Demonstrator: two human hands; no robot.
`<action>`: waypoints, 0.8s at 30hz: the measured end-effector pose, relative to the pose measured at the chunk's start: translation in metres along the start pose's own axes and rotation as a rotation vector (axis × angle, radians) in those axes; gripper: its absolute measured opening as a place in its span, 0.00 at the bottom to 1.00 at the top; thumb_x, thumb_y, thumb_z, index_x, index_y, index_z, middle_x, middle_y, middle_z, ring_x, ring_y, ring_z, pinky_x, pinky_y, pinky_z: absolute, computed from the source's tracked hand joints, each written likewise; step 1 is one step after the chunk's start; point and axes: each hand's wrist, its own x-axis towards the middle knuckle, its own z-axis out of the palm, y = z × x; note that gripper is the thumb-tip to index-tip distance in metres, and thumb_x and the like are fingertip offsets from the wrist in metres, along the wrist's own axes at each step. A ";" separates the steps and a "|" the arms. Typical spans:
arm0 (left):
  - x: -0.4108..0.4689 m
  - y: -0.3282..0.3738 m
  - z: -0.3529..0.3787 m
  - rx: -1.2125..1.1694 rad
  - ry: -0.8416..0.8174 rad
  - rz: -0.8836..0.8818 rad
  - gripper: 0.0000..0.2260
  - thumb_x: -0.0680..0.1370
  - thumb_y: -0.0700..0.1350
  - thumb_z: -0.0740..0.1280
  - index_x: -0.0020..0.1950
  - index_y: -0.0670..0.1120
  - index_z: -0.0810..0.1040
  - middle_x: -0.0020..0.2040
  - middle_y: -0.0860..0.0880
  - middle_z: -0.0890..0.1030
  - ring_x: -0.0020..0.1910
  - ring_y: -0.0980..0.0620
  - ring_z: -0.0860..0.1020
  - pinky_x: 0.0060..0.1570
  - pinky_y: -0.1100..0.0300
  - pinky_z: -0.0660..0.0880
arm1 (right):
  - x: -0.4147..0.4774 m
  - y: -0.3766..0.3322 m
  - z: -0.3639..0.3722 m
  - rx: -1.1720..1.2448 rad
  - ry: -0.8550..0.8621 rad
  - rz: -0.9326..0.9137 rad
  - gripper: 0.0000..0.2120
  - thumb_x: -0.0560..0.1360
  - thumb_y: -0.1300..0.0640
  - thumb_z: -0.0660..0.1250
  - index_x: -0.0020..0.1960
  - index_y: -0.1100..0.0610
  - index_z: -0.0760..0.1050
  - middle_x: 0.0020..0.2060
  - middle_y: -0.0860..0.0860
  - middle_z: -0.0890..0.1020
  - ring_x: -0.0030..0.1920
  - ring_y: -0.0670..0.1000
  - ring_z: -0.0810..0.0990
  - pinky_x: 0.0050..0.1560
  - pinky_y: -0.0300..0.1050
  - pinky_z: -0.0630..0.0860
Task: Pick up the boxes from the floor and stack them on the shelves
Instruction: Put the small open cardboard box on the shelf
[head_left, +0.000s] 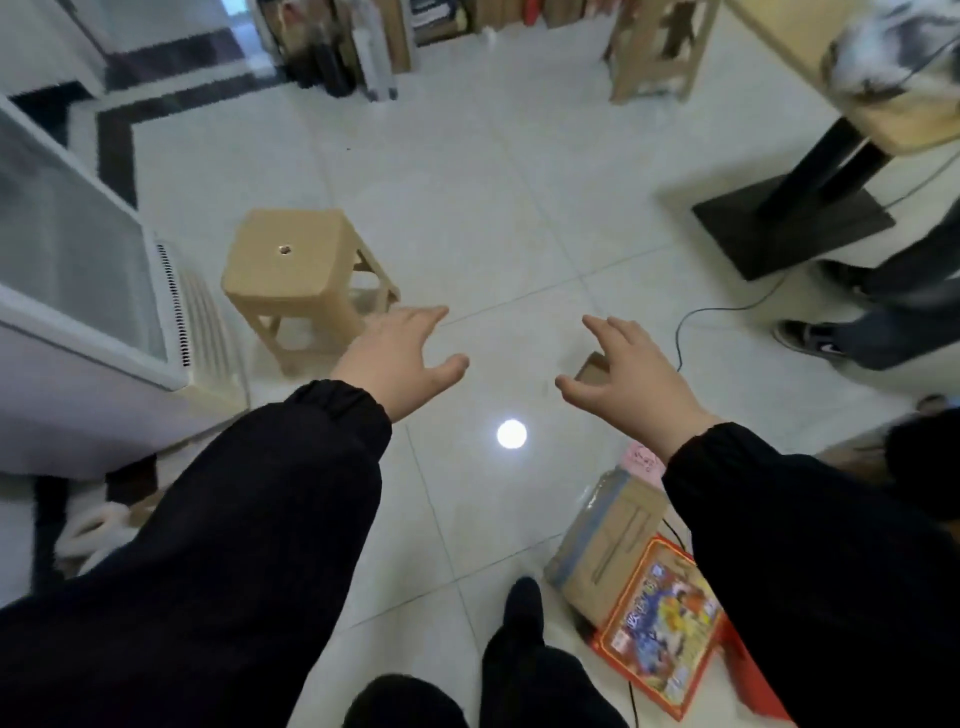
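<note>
Both arms in black sleeves reach forward over the tiled floor. My left hand (402, 358) is spread with nothing in it, just right of a beige stool. My right hand (631, 376) is also spread and holds nothing; a small brown cardboard piece (592, 368) shows behind its thumb. On the floor at the lower right lie a brown cardboard box (610, 545), a colourful orange printed box (660, 629) partly over it, and a pink box (644, 460) mostly hidden by my right sleeve. Shelves with goods (431, 21) stand at the far top.
A beige plastic stool (291, 270) stands left of centre, another (654, 47) at the back. A white chest freezer (78, 291) fills the left. A table with a black pedestal base (795, 223) and another person's legs (852, 338) are at right; a black cable (727, 312) crosses the floor.
</note>
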 end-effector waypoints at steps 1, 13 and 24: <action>0.017 0.012 0.008 -0.004 -0.029 0.017 0.32 0.79 0.61 0.64 0.81 0.53 0.63 0.79 0.51 0.67 0.78 0.49 0.63 0.75 0.52 0.62 | 0.005 0.017 -0.003 0.012 0.005 0.036 0.41 0.74 0.38 0.68 0.81 0.51 0.60 0.77 0.52 0.65 0.79 0.51 0.58 0.76 0.49 0.59; 0.221 0.078 0.069 -0.009 -0.361 0.225 0.33 0.79 0.62 0.63 0.82 0.54 0.60 0.79 0.51 0.65 0.78 0.50 0.64 0.71 0.53 0.64 | 0.075 0.125 -0.008 0.158 0.042 0.515 0.40 0.76 0.40 0.69 0.81 0.53 0.59 0.77 0.52 0.66 0.78 0.51 0.61 0.75 0.47 0.59; 0.346 0.132 0.152 0.035 -0.609 0.268 0.34 0.78 0.63 0.64 0.82 0.55 0.60 0.78 0.49 0.67 0.75 0.48 0.68 0.69 0.52 0.67 | 0.146 0.202 0.015 0.330 0.008 0.748 0.39 0.76 0.44 0.69 0.81 0.55 0.59 0.77 0.52 0.67 0.77 0.53 0.63 0.75 0.48 0.61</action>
